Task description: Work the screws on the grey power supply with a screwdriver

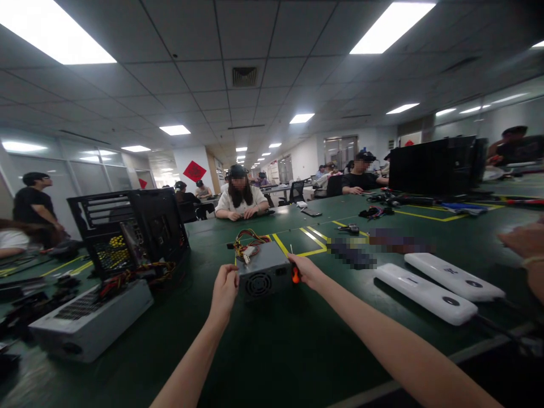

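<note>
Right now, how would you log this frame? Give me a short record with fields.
Left hand: against the left side of a grey power supply
Right hand: holding an orange-handled screwdriver at its right side
On top: cable bundle
Left: open computer case
Surface: green tabletop, yellow markings

Two grey metal boxes (266, 269) are sitting on the bench (272, 351), one at six o'clock, one at eight; two white oblong devices (425, 293) are lying at four; one orange handle (296, 273) is showing at five.
</note>
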Available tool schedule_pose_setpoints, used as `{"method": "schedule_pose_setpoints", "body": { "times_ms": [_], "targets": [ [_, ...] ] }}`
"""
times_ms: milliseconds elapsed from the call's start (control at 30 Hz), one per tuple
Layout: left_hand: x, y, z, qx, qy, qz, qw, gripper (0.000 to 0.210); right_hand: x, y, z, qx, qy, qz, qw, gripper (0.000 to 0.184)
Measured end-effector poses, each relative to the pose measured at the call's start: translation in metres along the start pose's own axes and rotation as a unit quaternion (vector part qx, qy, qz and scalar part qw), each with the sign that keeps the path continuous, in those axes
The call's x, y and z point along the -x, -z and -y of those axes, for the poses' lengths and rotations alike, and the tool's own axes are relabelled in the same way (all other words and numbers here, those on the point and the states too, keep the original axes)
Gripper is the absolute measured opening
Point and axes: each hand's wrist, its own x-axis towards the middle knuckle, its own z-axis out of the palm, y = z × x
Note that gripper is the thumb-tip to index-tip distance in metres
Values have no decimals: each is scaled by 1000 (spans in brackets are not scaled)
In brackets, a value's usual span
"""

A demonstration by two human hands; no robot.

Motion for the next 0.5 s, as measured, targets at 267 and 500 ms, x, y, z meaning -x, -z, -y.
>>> {"method": "schedule_pose_setpoints", "body": {
  "times_ms": [267,500],
  "targets": [
    [7,-14,18,-30,112,183,976,17,10,0,-10,-11,54,12,998,32],
    [-4,-8,26,7,108,164,981,13,7,-7,-15,-4,124,37,992,29]
  ]
}}
